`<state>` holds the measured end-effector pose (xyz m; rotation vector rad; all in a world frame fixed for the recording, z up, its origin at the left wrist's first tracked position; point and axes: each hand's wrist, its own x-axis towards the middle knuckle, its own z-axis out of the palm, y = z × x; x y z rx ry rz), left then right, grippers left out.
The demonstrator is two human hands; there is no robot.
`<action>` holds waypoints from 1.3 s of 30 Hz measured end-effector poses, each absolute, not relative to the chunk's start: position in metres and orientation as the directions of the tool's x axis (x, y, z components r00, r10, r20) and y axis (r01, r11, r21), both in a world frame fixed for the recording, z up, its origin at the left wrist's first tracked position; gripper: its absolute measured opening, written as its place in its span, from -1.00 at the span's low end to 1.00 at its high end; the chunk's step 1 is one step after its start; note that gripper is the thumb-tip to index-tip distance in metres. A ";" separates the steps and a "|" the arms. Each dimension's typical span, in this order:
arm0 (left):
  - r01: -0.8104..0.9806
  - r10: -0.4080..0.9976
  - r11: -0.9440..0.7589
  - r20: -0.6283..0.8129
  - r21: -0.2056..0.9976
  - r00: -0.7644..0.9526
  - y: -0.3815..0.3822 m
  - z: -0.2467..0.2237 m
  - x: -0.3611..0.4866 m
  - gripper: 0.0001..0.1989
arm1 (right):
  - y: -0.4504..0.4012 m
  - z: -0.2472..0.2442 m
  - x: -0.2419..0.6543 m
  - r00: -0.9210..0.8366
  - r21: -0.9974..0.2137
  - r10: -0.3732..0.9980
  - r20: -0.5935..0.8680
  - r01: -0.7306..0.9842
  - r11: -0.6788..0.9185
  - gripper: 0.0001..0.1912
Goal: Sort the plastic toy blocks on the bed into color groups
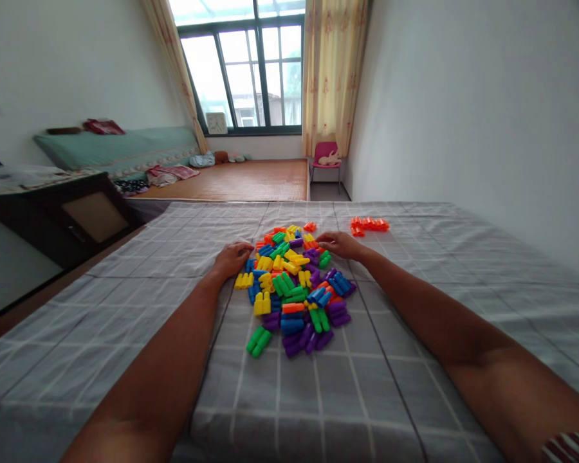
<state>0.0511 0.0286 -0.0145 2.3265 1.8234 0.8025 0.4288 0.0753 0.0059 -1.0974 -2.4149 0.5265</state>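
A heap of plastic building blocks (284,283) in yellow, green, blue, purple and orange lies on a grey checked cloth. Each block looks like short tubes joined side by side. My left hand (233,258) rests at the heap's far left edge, fingers stretched toward the blocks, holding nothing that I can see. At the far right edge is my right hand (339,244), its fingers slightly bent and their tips beside an orange block (311,245). Apart from the heap, to the right, lies a small group of orange blocks (369,225).
The grey checked cloth (164,308) spreads under both arms. A white wall (463,109) runs along the right. Beyond are a bed with a brown mat (251,180), a pink chair (326,152) with a plush toy, and a window. A dark cabinet (72,218) stands left.
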 end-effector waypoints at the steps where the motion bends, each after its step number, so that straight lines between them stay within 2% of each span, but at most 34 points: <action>1: 0.884 0.924 -0.290 0.349 0.368 0.158 0.029 -0.015 0.051 -0.68 | 0.075 0.007 0.429 -0.584 -0.520 0.780 0.224 0.605 0.603 -0.70; 3: 0.885 0.923 -0.292 0.347 0.362 0.163 0.029 -0.015 0.050 -0.68 | 0.073 0.006 0.427 -0.569 -0.503 0.781 0.255 0.612 0.610 -0.69; 6: 0.886 0.923 -0.291 0.350 0.362 0.160 0.029 -0.015 0.051 -0.68 | 0.068 0.001 0.417 -0.534 -0.385 0.784 0.317 0.683 0.621 -0.65; 9: 0.881 0.921 -0.295 0.357 0.370 0.159 0.029 -0.015 0.051 -0.69 | 0.065 -0.002 0.410 -0.561 -0.344 0.780 0.279 0.700 0.626 -0.69; 11: 0.882 0.922 -0.291 0.354 0.369 0.156 0.029 -0.015 0.052 -0.69 | 0.066 -0.001 0.410 -0.609 -0.405 0.750 0.258 0.636 0.656 -0.73; 14: 0.886 0.923 -0.289 0.352 0.363 0.157 0.028 -0.014 0.052 -0.69 | 0.069 -0.001 0.415 -0.662 -0.574 0.696 0.278 0.467 0.673 -0.76; 17: 0.881 0.918 -0.302 0.362 0.365 0.165 0.027 -0.013 0.054 -0.68 | 0.070 -0.002 0.420 -0.605 -0.676 0.724 0.330 0.384 0.629 -0.73; 20: 0.881 0.922 -0.291 0.355 0.372 0.154 0.024 -0.011 0.057 -0.69 | 0.074 -0.004 0.421 -0.451 -0.658 0.817 0.360 0.498 0.565 -0.74; 23: 0.887 0.930 -0.268 0.342 0.376 0.135 0.022 -0.009 0.060 -0.70 | 0.088 -0.002 0.415 -0.346 -0.602 0.883 0.317 0.646 0.469 -0.69; 29: 0.893 0.933 -0.257 0.338 0.371 0.128 0.021 -0.009 0.061 -0.71 | 0.127 0.010 0.377 -0.306 -0.372 0.904 0.297 0.835 0.405 -0.54; 32: 0.887 0.930 -0.264 0.342 0.380 0.130 0.021 -0.012 0.060 -0.71 | 0.134 0.007 0.360 -0.301 -0.296 0.914 0.272 0.877 0.377 -0.63; 36: 0.879 0.925 -0.275 0.356 0.389 0.132 0.022 -0.013 0.059 -0.72 | 0.130 0.002 0.362 -0.290 -0.309 0.919 0.266 0.878 0.366 -0.77; 39: 0.882 0.921 -0.274 0.368 0.384 0.126 0.024 -0.014 0.059 -0.72 | 0.123 0.005 0.393 -0.291 -0.418 0.907 0.305 0.815 0.402 -0.75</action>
